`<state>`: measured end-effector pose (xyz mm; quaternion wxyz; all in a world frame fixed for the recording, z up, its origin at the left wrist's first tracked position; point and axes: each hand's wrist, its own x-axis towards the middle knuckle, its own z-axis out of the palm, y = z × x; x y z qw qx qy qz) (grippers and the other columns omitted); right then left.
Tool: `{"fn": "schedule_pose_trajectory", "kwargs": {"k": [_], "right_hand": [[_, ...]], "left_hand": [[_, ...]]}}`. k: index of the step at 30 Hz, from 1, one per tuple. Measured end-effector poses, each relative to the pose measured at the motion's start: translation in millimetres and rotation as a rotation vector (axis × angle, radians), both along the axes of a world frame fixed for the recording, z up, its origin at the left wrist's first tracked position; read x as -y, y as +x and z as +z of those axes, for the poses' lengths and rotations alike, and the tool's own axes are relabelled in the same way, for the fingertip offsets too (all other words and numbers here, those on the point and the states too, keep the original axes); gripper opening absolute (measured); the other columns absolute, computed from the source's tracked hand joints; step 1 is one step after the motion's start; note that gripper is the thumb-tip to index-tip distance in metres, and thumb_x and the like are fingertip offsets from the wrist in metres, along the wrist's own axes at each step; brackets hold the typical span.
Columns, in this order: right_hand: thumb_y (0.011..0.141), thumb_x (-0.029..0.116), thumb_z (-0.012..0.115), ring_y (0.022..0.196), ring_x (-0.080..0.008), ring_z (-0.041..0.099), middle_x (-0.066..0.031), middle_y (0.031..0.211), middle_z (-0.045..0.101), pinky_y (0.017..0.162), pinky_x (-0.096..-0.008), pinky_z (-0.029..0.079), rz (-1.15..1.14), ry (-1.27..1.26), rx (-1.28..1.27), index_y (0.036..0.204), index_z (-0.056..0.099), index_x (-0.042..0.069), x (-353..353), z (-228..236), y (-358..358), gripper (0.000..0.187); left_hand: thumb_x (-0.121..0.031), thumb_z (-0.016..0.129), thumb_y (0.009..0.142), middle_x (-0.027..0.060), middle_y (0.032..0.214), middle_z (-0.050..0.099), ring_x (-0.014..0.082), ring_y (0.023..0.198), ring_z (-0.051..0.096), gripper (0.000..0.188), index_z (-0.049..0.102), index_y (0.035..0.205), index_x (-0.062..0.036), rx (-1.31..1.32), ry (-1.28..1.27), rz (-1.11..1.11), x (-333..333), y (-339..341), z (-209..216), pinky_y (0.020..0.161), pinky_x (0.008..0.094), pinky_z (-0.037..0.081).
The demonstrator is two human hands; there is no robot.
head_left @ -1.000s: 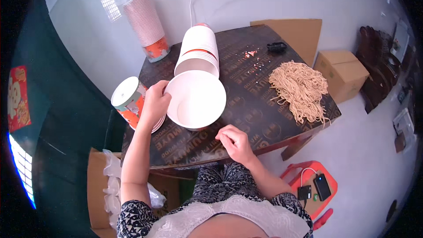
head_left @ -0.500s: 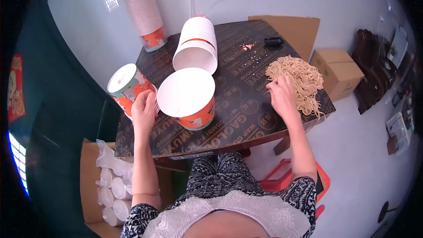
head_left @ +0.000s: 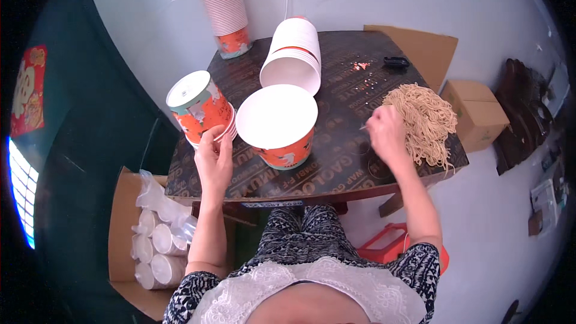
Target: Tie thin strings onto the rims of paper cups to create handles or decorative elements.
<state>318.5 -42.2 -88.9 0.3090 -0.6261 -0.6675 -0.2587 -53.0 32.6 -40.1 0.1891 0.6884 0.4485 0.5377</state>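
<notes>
A white-lined paper bucket, orange outside with a grey-green base, stands upright between my hands. To its left, a short stack of upside-down orange paper buckets leans on the table. My left hand is at the rims of that stack, thumb and forefinger apart, gripping nothing that I can see. My right hand is closed beside a heap of thin tan strands. A tiny pale tip pokes from its fingertips; the rest is hidden.
Behind lie nested white buckets on their side. A tall wrapped stack of buckets stands at the back left. A black object and reddish crumbs are on the dark table. An open carton of wrapped white cups sits below left.
The view has shifted, so the table appears further right. My left hand has slid down and nearer along the stack's rims, its fingers loosened. My right hand stays closed beside the strands.
</notes>
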Motion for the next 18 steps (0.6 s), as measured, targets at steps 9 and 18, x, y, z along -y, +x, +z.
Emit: {"fn": "schedule_pose_trajectory", "kwargs": {"k": [9, 18], "right_hand": [[0.081, 0.003, 0.07, 0.077, -0.0266, 0.063, -0.0103, 0.08, 0.065, 0.072, -0.0367, 0.047, 0.667, -0.072, -0.553, 0.084, 0.066, 0.002, 29.1, -0.1, -146.0, 0.005], [0.092, 0.001, 0.061, 0.068, -0.0118, 0.061, -0.0074, 0.079, 0.064, 0.061, -0.025, 0.048, 0.633, 0.023, -0.972, 0.091, 0.066, -0.004, 22.0, -1.6, -181.9, 0.007]], "left_hand": [[0.01, 0.056, 0.08, 0.0149, 0.129, 0.059, 0.0393, 0.127, 0.046, 0.035, 0.061, 0.113, -0.0012, -0.463, 0.35, -0.133, 7.3, 6.5, 18.2, 0.104, 0.0461, 0.04], [-0.002, 0.073, 0.074, 0.008, 0.085, 0.064, 0.0341, 0.11, 0.055, 0.016, 0.067, 0.089, -0.0046, -0.483, 0.45, -0.263, 12.1, 23.9, 9.5, 0.108, 0.0612, 0.029]]}}
